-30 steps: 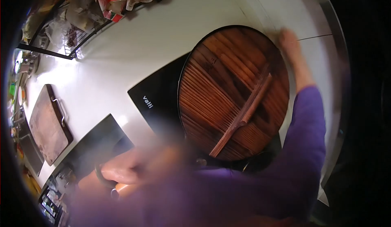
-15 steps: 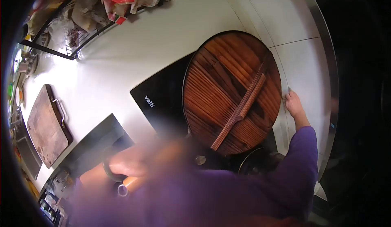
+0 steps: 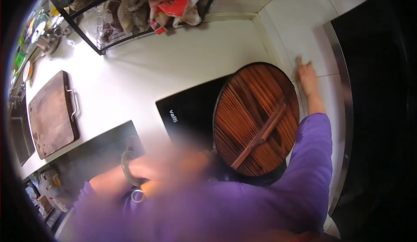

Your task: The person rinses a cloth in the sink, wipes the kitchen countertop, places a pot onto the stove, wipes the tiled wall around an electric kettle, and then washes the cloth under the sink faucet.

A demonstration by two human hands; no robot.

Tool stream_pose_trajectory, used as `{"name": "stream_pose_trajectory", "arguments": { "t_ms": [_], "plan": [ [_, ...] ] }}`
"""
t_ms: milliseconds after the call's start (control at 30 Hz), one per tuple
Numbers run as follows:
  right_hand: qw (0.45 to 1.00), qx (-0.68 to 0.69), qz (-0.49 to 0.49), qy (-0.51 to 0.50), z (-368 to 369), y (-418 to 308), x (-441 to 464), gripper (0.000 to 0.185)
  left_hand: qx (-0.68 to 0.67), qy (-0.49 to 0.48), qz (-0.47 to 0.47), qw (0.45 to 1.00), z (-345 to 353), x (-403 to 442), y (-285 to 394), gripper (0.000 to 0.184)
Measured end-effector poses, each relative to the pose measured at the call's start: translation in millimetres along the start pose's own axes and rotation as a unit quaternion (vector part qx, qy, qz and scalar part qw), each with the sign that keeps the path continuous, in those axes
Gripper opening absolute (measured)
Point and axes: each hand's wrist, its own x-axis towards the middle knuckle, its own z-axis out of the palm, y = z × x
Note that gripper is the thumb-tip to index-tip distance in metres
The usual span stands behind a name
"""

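My right hand [image 3: 307,77] reaches past the far right edge of the round wooden pot lid [image 3: 256,120], against the pale wall tiles. At least one finger stretches out, and I see nothing held in it. The dark brown lid has a raised wooden bar handle and sits on a pan over the black stove. Low and close to the camera, my left hand [image 3: 150,168] is blurred, with a green bangle [image 3: 126,166] at its wrist. It is closed around an orange-brown handle [image 3: 150,187] with a ring at its end; the rest of that tool is too blurred to make out.
A thick cutting board [image 3: 52,114] with a metal handle lies at the left, beside the sink [image 3: 19,133]. A black rack [image 3: 93,46] holding bags stands at the back. The black stove [image 3: 186,107] lies on the white counter [image 3: 126,77]. A dark panel rises at right.
My right hand has moved away from beside the lid's right edge, farther up along the tiles, and a finger now extends. The view has shifted. My left hand keeps its grip on the handle.
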Motion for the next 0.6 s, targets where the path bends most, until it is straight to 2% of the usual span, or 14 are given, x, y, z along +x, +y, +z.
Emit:
{"name": "stream_pose_trajectory", "arguments": {
  "t_ms": [67,133,200,233,300,333,400,433,500,533,600],
  "plan": [
    [0.992,0.126,-0.002,0.014,71.4,-5.2,-28.8,0.020,-0.062,-0.030,0.050,0.996,-4.8,-1.0,-11.3,0.049],
    [0.988,0.155,-0.002,-0.009,47.3,-15.8,-57.1,0.022,-0.025,-0.064,0.046,0.997,-9.2,-2.1,-1.2,0.047],
    [0.986,0.143,0.006,-0.086,32.5,-14.5,-79.8,0.020,0.021,-0.045,-0.045,0.998,-6.9,-8.0,23.4,0.046],
    [0.987,0.137,0.012,-0.080,20.8,-10.2,-90.2,0.020,0.030,-0.047,-0.039,0.998,-8.4,-11.3,25.1,0.046],
    [0.986,-0.017,-0.079,-0.146,-9.0,2.7,-95.8,0.017,0.041,-0.062,-0.011,0.997,-8.7,-16.0,20.3,0.047],
    [0.987,-0.024,-0.073,-0.138,-21.9,4.6,-94.8,0.017,-0.020,-0.067,-0.025,0.997,-10.3,-18.6,11.5,0.048],
    [0.991,-0.090,0.102,0.009,-43.2,1.4,-96.4,0.015,-0.038,-0.080,-0.009,0.996,-14.3,-27.7,-6.0,0.047],
    [0.990,-0.091,0.110,0.015,-47.6,-1.8,-96.3,0.015,-0.028,-0.079,-0.007,0.996,-11.8,-33.5,2.6,0.047],
    [0.968,-0.060,0.241,0.038,-47.8,-14.0,-89.9,0.015,0.055,-0.041,-0.085,0.994,-6.1,-49.3,17.8,0.047],
    [0.967,-0.061,0.245,0.044,-44.4,-13.7,-85.9,0.015,0.083,-0.027,-0.110,0.990,-5.3,-58.4,19.5,0.047],
    [0.930,0.061,0.361,-0.027,-40.5,-7.8,-81.8,0.010,0.042,-0.035,-0.016,0.998,-9.1,-73.1,-0.6,0.044]
  ]
}}
